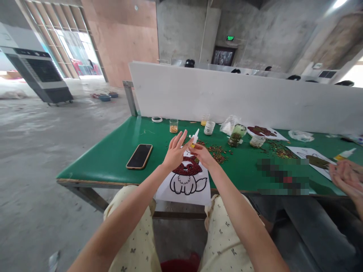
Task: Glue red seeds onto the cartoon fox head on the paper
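A small white glue bottle (195, 138) with a yellow band stands nozzle up between my hands, over the top of a paper with a fox drawing (183, 183). The fox's head is covered with dark red bits; its body and tail are bare outline. My right hand (202, 154) has its fingers around the bottle's lower part. My left hand (175, 152) is raised just left of the bottle, fingers spread, its thumb side close to the bottle. A pile of brown and green bits (217, 154) lies right of my right hand.
A phone (139, 156) lies on the green table (96, 158) at left. Behind stand a cup of yellowish bits (173, 126), a white cup (209, 128) and a tilted green jar (237, 136). At right, a co-worker's hands (347, 177) are beside another drawing (314, 160).
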### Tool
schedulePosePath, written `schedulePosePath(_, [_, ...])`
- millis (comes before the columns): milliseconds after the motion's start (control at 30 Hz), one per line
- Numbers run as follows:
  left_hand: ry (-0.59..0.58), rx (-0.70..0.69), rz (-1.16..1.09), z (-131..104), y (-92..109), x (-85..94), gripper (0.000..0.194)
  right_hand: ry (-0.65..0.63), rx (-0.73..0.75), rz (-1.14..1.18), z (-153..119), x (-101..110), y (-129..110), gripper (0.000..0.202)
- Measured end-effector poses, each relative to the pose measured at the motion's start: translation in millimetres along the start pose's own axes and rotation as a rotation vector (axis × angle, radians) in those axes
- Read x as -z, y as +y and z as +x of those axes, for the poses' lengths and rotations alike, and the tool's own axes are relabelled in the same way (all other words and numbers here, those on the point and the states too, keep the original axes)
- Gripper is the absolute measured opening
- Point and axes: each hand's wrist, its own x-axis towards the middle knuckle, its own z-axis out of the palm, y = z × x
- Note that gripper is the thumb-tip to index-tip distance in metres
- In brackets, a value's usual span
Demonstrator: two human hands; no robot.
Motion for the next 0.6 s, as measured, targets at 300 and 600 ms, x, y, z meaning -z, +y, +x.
schedulePosePath(300, [0.201, 0.172, -0.011, 6, -25, 15.5, 0.018, 0.606, 0.155, -0.83, -2, 98, -14, 0.038])
schedulePosePath(600, [-0.02, 0.131, -0.066, 6, -14, 11.8, 0.021, 0.766, -0.253, -1.188, -38, 166, -13, 0.035])
